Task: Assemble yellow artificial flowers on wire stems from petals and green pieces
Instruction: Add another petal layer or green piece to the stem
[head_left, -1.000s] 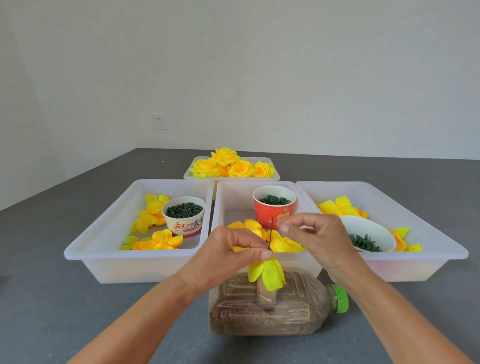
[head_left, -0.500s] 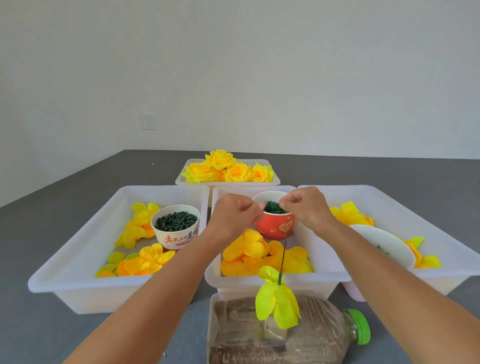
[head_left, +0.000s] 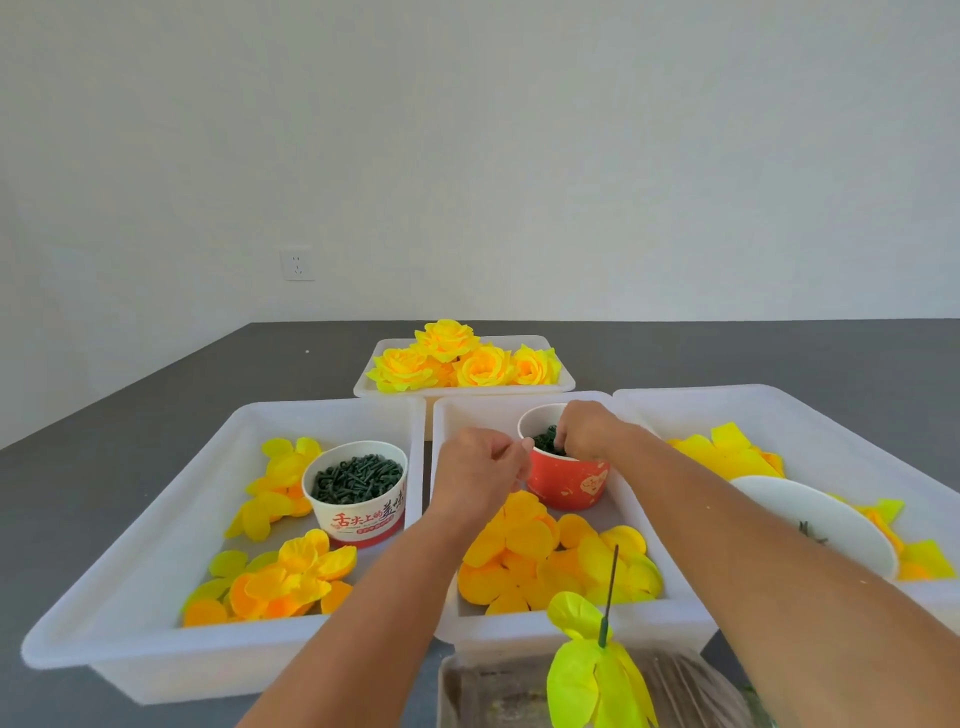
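A person's right hand (head_left: 584, 428) dips curled fingers into a red cup (head_left: 566, 478) of small green pieces (head_left: 545, 444) in the middle tray (head_left: 675, 608); whether it has pinched one yet cannot be told, since the fingertips are buried. The left hand (head_left: 478, 475) hovers just beside the cup's rim, fingers loosely curled, and whether they hold anything cannot be told either. Near the bottom edge, a wire stem (head_left: 609, 592) stands upright with one pale yellow petal layer (head_left: 592, 675) threaded on it, planted in a clear bottle (head_left: 488, 691) lying on its side. The risks from here, as a judgement — the crowded pieces may come out in a clump or slip and drop among the loose orange petals (head_left: 524, 551) heaped below the cup, and a forearm drawing back could brush the stem, which rises close under the right arm. A second cup (head_left: 358, 493) of green pieces sits in the left tray (head_left: 130, 654) among more petals, a white bowl (head_left: 821, 525) in the right tray (head_left: 779, 400), and finished flowers (head_left: 457, 358) fill a far tray (head_left: 566, 384) on the grey table (head_left: 156, 395).
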